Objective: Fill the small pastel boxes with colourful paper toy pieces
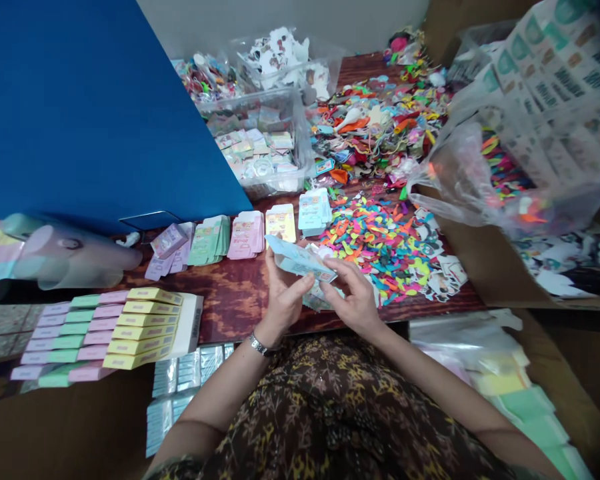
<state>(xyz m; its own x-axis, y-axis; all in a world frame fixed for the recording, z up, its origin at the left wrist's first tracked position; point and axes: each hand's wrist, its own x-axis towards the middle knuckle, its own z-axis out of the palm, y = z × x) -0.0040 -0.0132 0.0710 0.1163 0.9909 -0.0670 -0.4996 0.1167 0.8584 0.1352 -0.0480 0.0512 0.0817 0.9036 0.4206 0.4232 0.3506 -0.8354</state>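
Both hands meet on one light-blue packet (300, 259), raised just above the near edge of the dark-red wooden table (230, 290). The left hand (283, 297) is closed on its left part, the thumb along the lower edge. The right hand (355, 301) has its fingers and thumb together on the right end, so the packet slants between the two, its left end higher. A metal band (259, 345) circles the left wrist.

The packet bears small print and pictures, too fine to read. Behind it stand stacks of light-blue cards (314, 210), yellow cards (281, 222), pink cards (245, 235) and green cards (210, 241), their lettering likewise illegible. Dark printed strips mark the sides of the yellow boxes (143, 330) at left; a white box (190, 327) beside them shows a barcode-like patch. Large lettering on the plastic sheeting (555, 73) at right is blurred.
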